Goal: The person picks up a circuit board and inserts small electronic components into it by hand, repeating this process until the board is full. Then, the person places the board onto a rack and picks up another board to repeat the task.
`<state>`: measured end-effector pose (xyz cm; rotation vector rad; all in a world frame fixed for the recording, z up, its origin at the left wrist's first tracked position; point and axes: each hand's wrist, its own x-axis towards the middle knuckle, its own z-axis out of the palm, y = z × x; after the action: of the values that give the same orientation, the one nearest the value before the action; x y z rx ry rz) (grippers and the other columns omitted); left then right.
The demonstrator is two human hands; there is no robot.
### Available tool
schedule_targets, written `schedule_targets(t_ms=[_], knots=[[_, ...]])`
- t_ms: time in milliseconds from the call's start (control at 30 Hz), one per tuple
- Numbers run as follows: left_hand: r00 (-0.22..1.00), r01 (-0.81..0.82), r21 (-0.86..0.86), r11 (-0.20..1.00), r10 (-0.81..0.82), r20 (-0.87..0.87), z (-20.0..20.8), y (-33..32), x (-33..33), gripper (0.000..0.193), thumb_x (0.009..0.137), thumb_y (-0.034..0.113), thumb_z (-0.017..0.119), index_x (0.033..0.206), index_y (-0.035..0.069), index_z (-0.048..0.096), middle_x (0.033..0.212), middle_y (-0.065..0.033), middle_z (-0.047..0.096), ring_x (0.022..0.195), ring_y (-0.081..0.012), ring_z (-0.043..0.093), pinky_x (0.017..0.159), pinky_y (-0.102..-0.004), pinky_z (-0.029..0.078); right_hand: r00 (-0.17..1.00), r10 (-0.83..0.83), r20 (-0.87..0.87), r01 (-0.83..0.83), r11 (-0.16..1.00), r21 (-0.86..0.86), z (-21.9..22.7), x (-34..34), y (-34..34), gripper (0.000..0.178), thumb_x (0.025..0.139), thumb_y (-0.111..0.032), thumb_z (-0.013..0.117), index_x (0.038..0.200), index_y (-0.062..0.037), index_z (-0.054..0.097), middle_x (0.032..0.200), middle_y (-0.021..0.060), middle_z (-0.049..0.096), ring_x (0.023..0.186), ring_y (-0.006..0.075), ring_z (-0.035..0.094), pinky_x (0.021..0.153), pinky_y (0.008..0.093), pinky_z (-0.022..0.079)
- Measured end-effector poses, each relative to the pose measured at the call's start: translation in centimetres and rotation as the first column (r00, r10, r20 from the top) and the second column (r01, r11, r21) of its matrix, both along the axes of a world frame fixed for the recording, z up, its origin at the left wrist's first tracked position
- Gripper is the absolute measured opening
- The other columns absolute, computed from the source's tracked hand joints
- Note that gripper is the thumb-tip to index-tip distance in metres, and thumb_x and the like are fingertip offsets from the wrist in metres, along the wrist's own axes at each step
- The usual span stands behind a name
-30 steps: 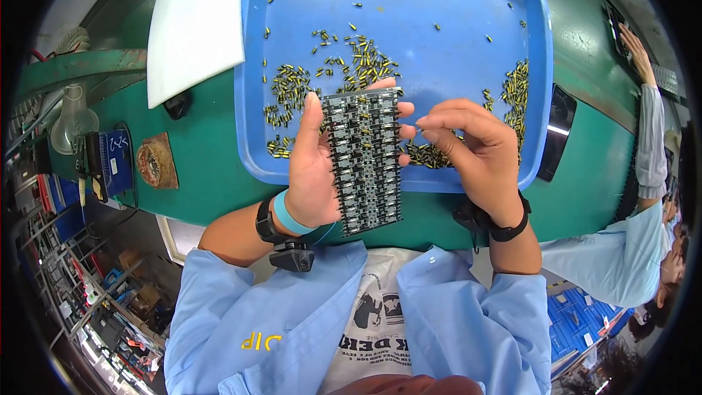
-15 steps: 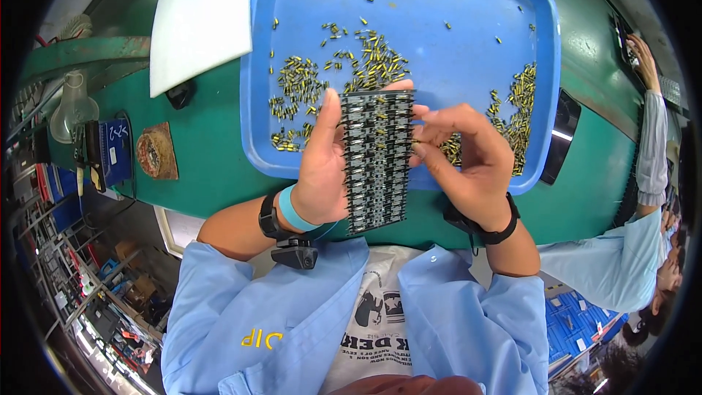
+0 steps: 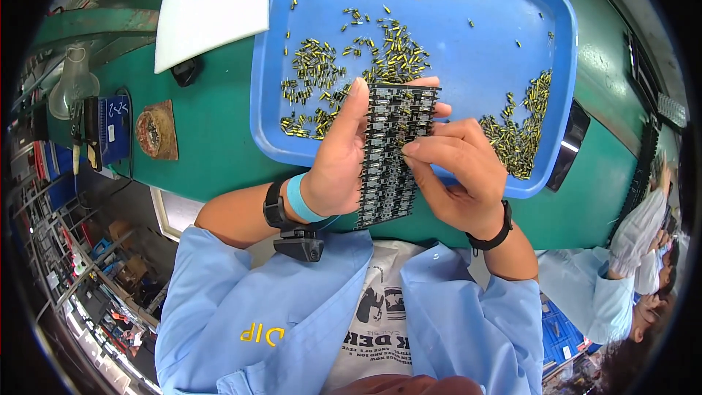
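My left hand [image 3: 336,153] is wrapped round the side of a black circuit board panel [image 3: 384,183], thumb along its left edge and fingertips showing past its right edge. Rows of small silvery parts cover the panel, with a few yellow-and-black ones in its middle column. My right hand [image 3: 464,172] pinches at the panel's middle, thumb and forefinger together; whatever sits between them is too small and hidden to make out. Just beyond both hands lies a blue tray [image 3: 267,132] holding many small yellow-and-black capacitors [image 3: 398,51], heaped at its middle left and right side.
White foam sheet [image 3: 212,11] overlaps the tray's left rim. On the green table [image 3: 219,128] stand a round brown tin [image 3: 156,132] and a blue box [image 3: 115,130]. A dark flat object [image 3: 572,143] rests right of the tray. Another person's sleeve [image 3: 596,285] shows at far right.
My right hand has moved from the panel's right edge onto its middle column, fingers now pinched there. The other person's arm at the far right has drawn back toward the lower right.
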<state>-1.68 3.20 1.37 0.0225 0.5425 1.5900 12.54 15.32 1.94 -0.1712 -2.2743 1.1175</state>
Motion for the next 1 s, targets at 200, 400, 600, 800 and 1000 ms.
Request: schedule_targets(t_ms=[200,400,600,800,1000], knots=[[1.000,0.010,0.013,1.000,-0.009,-0.004,-0.13,-0.06,0.08,0.088,0.109,0.072,0.018,0.165,0.005,0.033,0.154,-0.0189,0.053,0.137,-0.0305,0.058,0.118,-0.0461,0.047,1.000,0.011,-0.012,-0.011,0.999,0.041,-0.05,0.08,-0.29,0.035,0.075,0.014,0.083,0.104,-0.0033,0.075,0.096,0.0067,0.078,0.083,0.0244,0.066,0.072,0.0332,0.051],[1.000,0.002,0.024,1.000,-0.002,0.014,-0.19,0.00,0.09,0.088,0.110,0.071,0.018,0.164,0.005,0.034,0.153,-0.0188,0.054,0.137,-0.0306,0.058,0.118,-0.0457,0.048,0.999,0.031,-0.026,-0.029,0.998,0.058,0.04,-0.08,-0.21,0.035,0.074,0.014,0.082,0.104,-0.0031,0.075,0.095,0.0070,0.078,0.083,0.0247,0.065,0.071,0.0329,0.050],[1.000,0.014,0.021,1.000,-0.014,-0.004,-0.11,-0.01,0.01,0.086,0.110,0.070,0.018,0.164,0.004,0.034,0.153,-0.0189,0.055,0.137,-0.0306,0.059,0.118,-0.0456,0.048,1.000,0.021,-0.014,-0.020,0.997,0.070,0.15,0.03,-0.35,0.035,0.075,0.014,0.080,0.105,-0.0026,0.075,0.095,0.0080,0.078,0.083,0.0253,0.065,0.071,0.0336,0.049],[1.000,0.019,0.014,1.000,-0.018,-0.020,0.06,0.12,0.00,0.086,0.111,0.069,0.018,0.164,0.003,0.033,0.152,-0.0191,0.056,0.137,-0.0310,0.059,0.117,-0.0457,0.049,1.000,0.029,-0.006,-0.028,0.997,0.075,0.20,0.16,-0.32,0.034,0.076,0.014,0.080,0.105,-0.0026,0.075,0.096,0.0088,0.078,0.083,0.0256,0.065,0.074,0.0354,0.051],[1.000,0.025,0.020,1.000,-0.024,-0.016,0.03,0.10,0.01,0.086,0.111,0.069,0.019,0.164,0.002,0.033,0.152,-0.0193,0.056,0.137,-0.0317,0.059,0.118,-0.0461,0.048,1.000,0.013,0.003,-0.013,0.998,0.069,0.28,0.30,-0.58,0.035,0.077,0.015,0.079,0.106,-0.0030,0.075,0.096,0.0090,0.078,0.082,0.0255,0.065,0.080,0.0383,0.054]])
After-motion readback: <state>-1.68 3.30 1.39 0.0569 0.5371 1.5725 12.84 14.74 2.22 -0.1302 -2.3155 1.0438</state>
